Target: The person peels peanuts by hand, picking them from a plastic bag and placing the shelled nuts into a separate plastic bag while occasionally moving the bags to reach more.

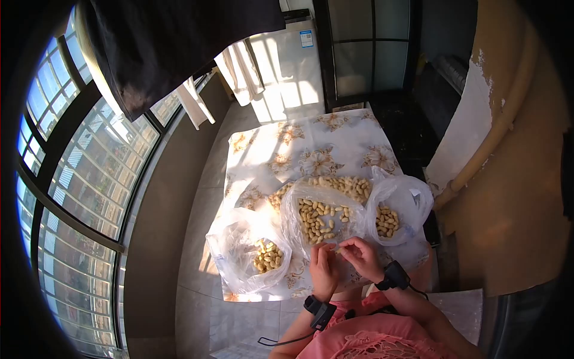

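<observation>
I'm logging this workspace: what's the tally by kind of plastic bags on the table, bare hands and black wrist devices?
Plastic bags: 3
Bare hands: 2
Black wrist devices: 2
Total: 7

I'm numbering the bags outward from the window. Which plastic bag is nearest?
The left bag, at the edge of the table facing the window; the middle bag is in front of the left hand, and the right bag is farthest away.

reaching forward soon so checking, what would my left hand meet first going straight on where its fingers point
Probably the near side of the middle translucent white plastic bag holding tan, oblong unshelled peanuts; your left hand points toward it, though depth is unclear.
</observation>
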### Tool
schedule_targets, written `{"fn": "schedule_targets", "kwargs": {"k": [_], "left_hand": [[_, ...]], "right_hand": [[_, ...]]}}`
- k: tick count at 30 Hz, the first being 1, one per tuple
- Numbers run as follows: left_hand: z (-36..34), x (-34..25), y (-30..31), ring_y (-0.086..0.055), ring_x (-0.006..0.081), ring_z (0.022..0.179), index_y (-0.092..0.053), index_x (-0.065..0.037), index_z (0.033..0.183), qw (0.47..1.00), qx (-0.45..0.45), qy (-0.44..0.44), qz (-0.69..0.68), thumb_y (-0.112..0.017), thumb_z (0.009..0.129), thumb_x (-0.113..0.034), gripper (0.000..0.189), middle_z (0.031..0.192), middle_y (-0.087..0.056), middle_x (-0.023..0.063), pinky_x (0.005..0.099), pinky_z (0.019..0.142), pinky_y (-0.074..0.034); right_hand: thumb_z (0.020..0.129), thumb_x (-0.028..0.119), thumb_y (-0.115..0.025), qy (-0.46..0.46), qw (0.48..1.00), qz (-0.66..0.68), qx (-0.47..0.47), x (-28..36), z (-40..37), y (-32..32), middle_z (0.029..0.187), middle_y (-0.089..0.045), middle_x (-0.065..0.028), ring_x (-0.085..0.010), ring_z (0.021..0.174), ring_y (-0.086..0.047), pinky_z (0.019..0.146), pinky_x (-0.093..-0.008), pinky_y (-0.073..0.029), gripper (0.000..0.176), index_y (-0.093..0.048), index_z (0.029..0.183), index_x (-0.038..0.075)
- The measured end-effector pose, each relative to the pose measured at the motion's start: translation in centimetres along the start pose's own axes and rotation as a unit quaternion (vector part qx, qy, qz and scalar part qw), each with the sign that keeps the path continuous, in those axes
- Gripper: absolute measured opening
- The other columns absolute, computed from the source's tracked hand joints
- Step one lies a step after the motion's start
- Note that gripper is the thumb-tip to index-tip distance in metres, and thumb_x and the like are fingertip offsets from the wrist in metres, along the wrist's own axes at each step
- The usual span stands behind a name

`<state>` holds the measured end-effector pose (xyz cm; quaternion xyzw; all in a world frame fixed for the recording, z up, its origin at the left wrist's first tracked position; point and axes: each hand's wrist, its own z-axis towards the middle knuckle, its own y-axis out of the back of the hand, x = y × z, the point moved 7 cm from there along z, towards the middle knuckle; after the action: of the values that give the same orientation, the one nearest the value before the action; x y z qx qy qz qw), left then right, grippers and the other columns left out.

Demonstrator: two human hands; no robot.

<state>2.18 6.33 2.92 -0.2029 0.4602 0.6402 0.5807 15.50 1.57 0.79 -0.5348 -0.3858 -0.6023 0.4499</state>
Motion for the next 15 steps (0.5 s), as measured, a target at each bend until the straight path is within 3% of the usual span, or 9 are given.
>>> {"fn": "schedule_targets", "kwargs": {"k": [15], "left_hand": [[0.10,-0.63,0.13,-0.058,0.0235,0.080,-0.062,-0.003,0.105,0.999,0.026,0.023,-0.006,-0.059,0.077,0.008,0.030,0.105,-0.057,0.0125,0.0338,0.067,-0.048]], "right_hand": [[0.098,0.009,-0.062,0.028,0.999,-0.029,-0.009,0.05,0.04,0.09,0.097,-0.065,-0.0031,-0.0065,0.084,-0.063,0.075,-0.0227,-0.053,0.015,-0.063,0.109,0.000]]}}
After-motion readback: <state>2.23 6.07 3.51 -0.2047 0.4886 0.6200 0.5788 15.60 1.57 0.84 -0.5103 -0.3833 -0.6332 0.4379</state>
